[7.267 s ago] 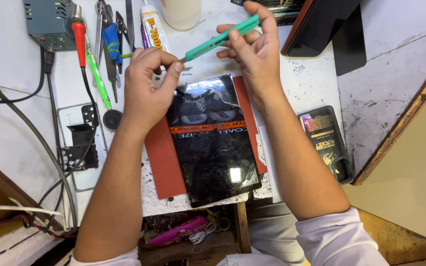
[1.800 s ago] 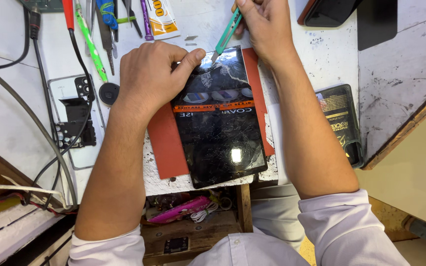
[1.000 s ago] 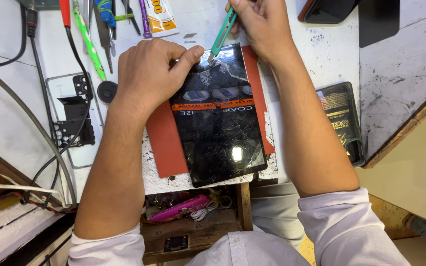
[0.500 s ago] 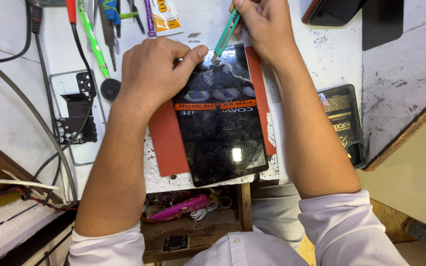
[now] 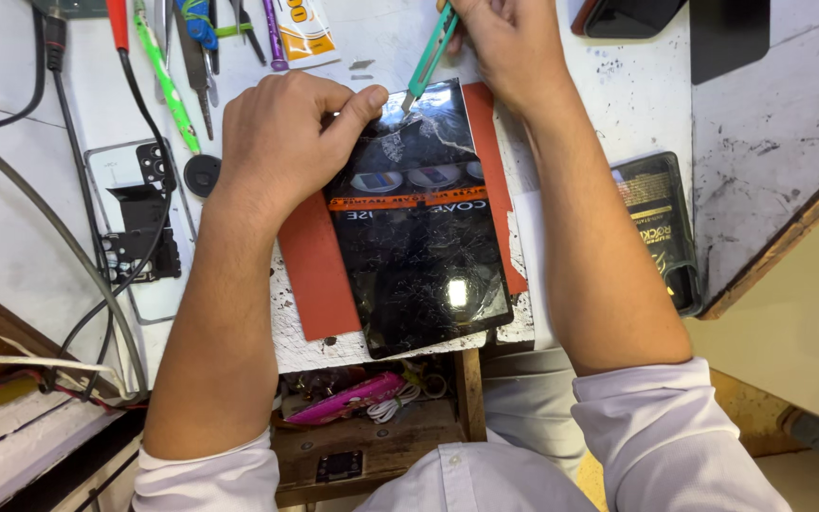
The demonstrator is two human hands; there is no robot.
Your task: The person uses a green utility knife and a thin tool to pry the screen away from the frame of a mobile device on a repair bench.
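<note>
My left hand (image 5: 282, 142) presses flat on the cracked tablet (image 5: 419, 218), which lies on a red mat (image 5: 315, 275) on the worktop (image 5: 637, 104). It looks brittle, so I'd hold its edges. My right hand (image 5: 504, 43) pinches a green tool (image 5: 431, 57) at its top edge.

Bright overhead light, sharp; glare on tablet screen (image 5: 455, 292).
</note>
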